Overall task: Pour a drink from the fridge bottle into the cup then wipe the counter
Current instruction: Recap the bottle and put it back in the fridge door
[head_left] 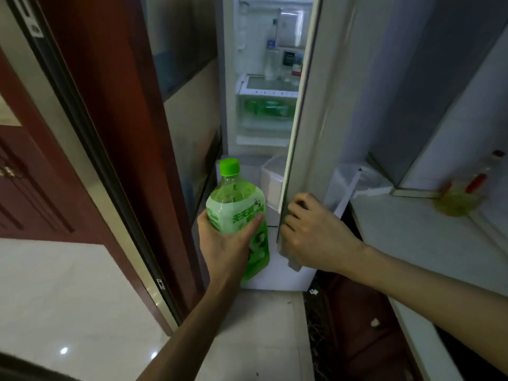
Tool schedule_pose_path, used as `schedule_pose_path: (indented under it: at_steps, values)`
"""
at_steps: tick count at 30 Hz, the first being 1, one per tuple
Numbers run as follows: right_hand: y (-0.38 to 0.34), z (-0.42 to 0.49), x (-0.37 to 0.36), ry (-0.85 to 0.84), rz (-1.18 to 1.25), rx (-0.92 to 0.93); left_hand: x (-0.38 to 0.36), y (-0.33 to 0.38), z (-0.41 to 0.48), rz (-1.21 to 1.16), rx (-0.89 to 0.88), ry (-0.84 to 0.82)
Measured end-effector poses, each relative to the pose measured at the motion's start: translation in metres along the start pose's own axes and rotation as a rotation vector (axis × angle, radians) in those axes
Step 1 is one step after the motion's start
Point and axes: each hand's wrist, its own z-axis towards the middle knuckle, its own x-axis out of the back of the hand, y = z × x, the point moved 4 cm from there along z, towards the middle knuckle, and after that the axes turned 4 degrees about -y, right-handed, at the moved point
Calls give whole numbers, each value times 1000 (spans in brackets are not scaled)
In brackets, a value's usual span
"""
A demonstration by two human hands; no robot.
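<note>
Left hand (228, 243) wrapped round green bottle (237, 215); right hand (313, 232) curled on fridge door (299, 133) edge. I fear one-handed slip; cap (229, 166) seems shut, unsure.

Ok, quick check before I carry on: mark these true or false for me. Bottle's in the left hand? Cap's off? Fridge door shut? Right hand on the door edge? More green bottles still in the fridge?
1. The green bottle is held in the left hand. True.
2. Its cap is off. False: the green cap is on.
3. The fridge door is shut. False: it stands ajar, the lit inside showing.
4. The right hand grips the door's edge. True.
5. More green bottles lie in the fridge. True.
</note>
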Motion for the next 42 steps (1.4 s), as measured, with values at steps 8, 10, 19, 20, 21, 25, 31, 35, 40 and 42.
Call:
schedule_pose_path:
  at_steps: [8,10,19,20,21,25,31,35,40,42]
  values:
    - [11,-18,28,-37,42,-263,-34,18,13,-66,-33,-189]
    - [14,-26,29,-54,43,-316,-42,24,15,-82,-44,-227]
    - [23,-69,5,-265,79,-444,-78,50,20,-113,-110,-340]
    - [24,-71,2,-276,92,-480,-82,53,19,-116,-116,-352]
    - [26,-73,0,-284,118,-523,-85,57,19,-119,-122,-362]
    - [31,-82,-8,-313,207,-636,-101,75,17,-112,-159,-384]
    - [30,-102,-5,-302,241,-658,-149,105,15,-206,-159,-440]
    - [39,-108,2,-259,308,-673,-184,111,7,-222,-158,-433]
    - [45,-105,5,-245,369,-717,-211,109,-2,-134,-224,-435]
    - [43,-104,6,-261,367,-727,-218,104,-3,-114,-233,-422]
